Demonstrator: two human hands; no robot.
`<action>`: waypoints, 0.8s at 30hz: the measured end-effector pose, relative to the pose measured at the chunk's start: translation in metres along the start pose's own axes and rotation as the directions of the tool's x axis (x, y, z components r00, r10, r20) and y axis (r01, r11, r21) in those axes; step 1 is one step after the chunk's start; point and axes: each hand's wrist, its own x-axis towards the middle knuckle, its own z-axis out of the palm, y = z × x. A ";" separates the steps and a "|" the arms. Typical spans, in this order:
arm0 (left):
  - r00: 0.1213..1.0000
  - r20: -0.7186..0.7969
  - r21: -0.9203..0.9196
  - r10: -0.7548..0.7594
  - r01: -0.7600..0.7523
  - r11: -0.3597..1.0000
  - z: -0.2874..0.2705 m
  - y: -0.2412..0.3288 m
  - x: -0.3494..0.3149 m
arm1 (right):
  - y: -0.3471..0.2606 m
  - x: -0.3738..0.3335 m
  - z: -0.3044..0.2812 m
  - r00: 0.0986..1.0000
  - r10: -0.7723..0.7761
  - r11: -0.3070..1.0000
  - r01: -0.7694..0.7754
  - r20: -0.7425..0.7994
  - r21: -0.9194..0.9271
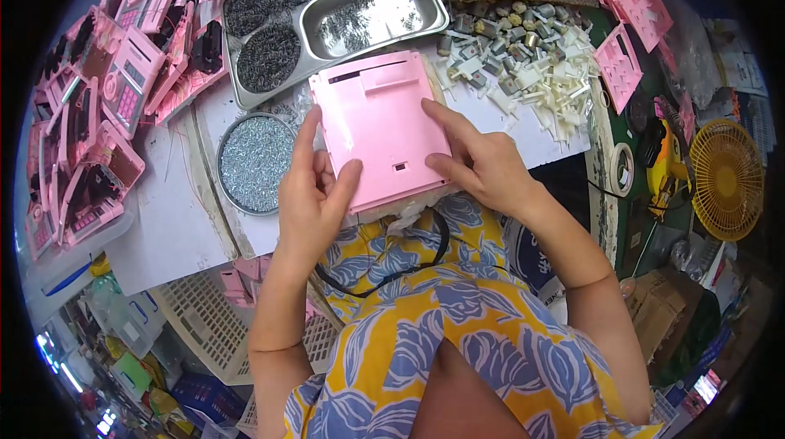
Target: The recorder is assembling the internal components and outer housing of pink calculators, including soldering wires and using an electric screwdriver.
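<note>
The left hand (315, 190) is curving half-open around the left edge of a pink case (380, 124), its thumb pressing on the face; the right hand (486, 165), likewise half-open, is holding the opposite edge between thumb and fingers. The case is sitting between them at the near edge of the tabletop (168, 230), its lower end reaching over the lap; whether the tabletop is bearing it is hidden. A round dish of screws (258, 212) is standing just beside the left hand, leaving little room there. Beyond the case's top edge, a metal tray (405, 14) is lying close. White surface is showing between the right hand and a heap of pale parts (556, 100), and more is stretching left of the dish toward piled pink housings (135, 83).
</note>
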 end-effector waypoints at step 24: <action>0.930 -0.198 0.699 0.311 -0.089 0.709 -0.079 -0.046 0.009 | -0.116 0.222 -0.106 0.931 -0.039 0.640 0.302 -0.363 0.707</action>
